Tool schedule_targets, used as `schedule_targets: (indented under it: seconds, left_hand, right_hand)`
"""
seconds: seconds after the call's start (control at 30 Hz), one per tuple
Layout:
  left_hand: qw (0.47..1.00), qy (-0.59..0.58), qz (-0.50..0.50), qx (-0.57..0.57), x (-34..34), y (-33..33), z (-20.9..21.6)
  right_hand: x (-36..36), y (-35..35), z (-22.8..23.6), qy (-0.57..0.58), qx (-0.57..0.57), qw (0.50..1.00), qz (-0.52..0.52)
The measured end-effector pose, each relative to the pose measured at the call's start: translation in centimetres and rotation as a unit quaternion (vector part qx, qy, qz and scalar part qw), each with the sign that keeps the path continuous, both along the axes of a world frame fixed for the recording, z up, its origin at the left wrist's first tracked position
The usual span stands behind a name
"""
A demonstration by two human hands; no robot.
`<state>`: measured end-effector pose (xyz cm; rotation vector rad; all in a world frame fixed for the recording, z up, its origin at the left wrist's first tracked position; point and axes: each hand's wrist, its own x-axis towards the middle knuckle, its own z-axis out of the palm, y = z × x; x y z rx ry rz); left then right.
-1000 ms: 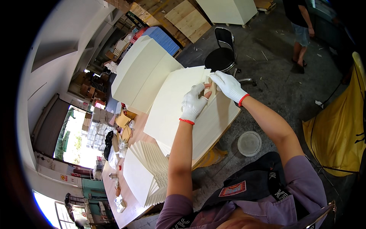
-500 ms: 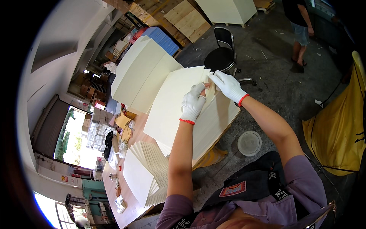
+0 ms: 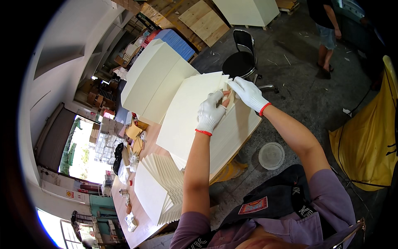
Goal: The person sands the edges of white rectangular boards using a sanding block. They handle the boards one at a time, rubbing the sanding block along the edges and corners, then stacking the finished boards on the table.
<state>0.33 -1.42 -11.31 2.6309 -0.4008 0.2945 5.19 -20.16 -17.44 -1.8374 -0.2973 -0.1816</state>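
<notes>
Both my hands wear white knit gloves with red cuffs, and they meet at the far right corner of a pale cardboard sheet (image 3: 186, 114) lying on the table. My right hand (image 3: 248, 94) is closed on the sheet's raised edge, with the fingers pressed together. Beside it, my left hand (image 3: 211, 112) has bare finger and thumb tips poking out of the glove. Those tips are apart and rest against the same raised edge. What lies under the right fingers is hidden.
A larger creased cardboard panel (image 3: 155, 79) stands beyond the sheet. A fanned stack of folded cardboard (image 3: 155, 189) sits on the wooden table (image 3: 139, 238), near my left forearm. A black chair (image 3: 238, 62), a round pale lid (image 3: 271, 156) and a yellow sack (image 3: 365, 141) are to the right.
The bare finger and thumb of my left hand have spread farther apart. My right hand shifts only slightly at the sheet's edge.
</notes>
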Motion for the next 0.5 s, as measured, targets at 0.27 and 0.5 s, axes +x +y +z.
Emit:
schedule_targets:
  seconds: [0.27, 0.5]
  left_hand:
    - [1.0, -0.009, 0.002, 0.013, 0.4, 0.5, -0.5]
    - [1.0, -0.006, -0.006, 0.025, -0.3, 0.1, 0.0]
  right_hand:
    - [0.2, 0.1, -0.3, 0.001, 0.024, 1.0, 0.0]
    - [0.2, 0.3, -0.3, 0.01, 0.023, 1.0, -0.002]
